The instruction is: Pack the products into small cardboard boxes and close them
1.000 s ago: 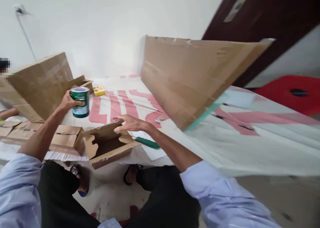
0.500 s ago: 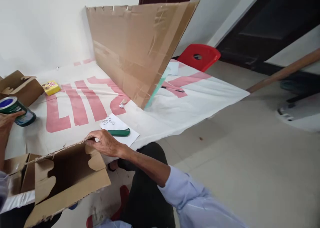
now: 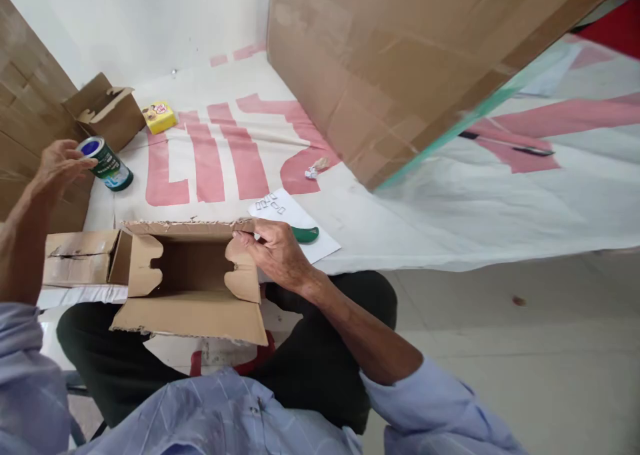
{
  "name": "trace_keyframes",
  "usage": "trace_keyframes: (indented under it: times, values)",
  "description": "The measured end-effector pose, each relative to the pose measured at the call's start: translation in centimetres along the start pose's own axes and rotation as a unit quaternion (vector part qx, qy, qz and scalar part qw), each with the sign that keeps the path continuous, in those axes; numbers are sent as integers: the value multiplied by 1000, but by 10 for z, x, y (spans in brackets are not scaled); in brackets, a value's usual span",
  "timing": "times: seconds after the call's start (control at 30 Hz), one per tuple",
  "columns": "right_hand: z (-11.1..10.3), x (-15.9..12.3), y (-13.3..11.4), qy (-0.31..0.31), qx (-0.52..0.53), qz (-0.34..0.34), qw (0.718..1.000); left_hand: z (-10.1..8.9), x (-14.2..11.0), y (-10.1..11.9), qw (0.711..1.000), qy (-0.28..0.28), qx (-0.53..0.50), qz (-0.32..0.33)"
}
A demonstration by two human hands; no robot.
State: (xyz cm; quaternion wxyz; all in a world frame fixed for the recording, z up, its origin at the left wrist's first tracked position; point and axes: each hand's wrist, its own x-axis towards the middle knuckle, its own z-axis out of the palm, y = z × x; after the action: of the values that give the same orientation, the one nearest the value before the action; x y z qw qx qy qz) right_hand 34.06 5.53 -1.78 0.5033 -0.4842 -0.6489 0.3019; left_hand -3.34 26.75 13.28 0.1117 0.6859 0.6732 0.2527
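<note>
A dark green can (image 3: pixel 114 171) with a blue-violet top stands on the cloth-covered table at the left. My left hand (image 3: pixel 63 165) is at its left side, fingers spread, with one fingertip overlapping the can near its rim. Whether it touches the can is hard to see. My right hand (image 3: pixel 275 248) pinches the right end of the torn far flap of an open cardboard box (image 3: pixel 190 315). That box faces me at the table's edge, above my lap; its inside is dark, with notched side flaps folded in.
A smaller brown box (image 3: pixel 113 118) and a yellow packet (image 3: pixel 160 117) stand behind the can. Another carton (image 3: pixel 83 258) lies left of the open box. Right of it, a green-handled tool (image 3: pixel 305 235) rests on white paper (image 3: pixel 323 245). A large cardboard panel (image 3: pixel 390 68) rises behind.
My view has swung left and down, bringing both arms into sight. My left hand has drawn back somewhat from the can. My right hand keeps hold of the box flap.
</note>
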Motion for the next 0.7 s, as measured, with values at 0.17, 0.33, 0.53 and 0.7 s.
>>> trace_keyframes:
  times: [0.17, 0.33, 0.53, 0.7]
  values:
    - [-10, -9, -4, 50, -28, -28, 998, -29, -104, 56, 976, -151, -115, 107]
    - [-16, 3, -8, 141, -58, -58, 987, -24, -177, 79, 915, -229, -25, 330]
    - [-3, 48, -15, 163, -53, -90, 981, 17, -163, 88, 853, -121, 237, 448]
    - [7, 59, -9, 126, -64, -119, 983, 4, -102, 54, 873, -36, 305, 379]
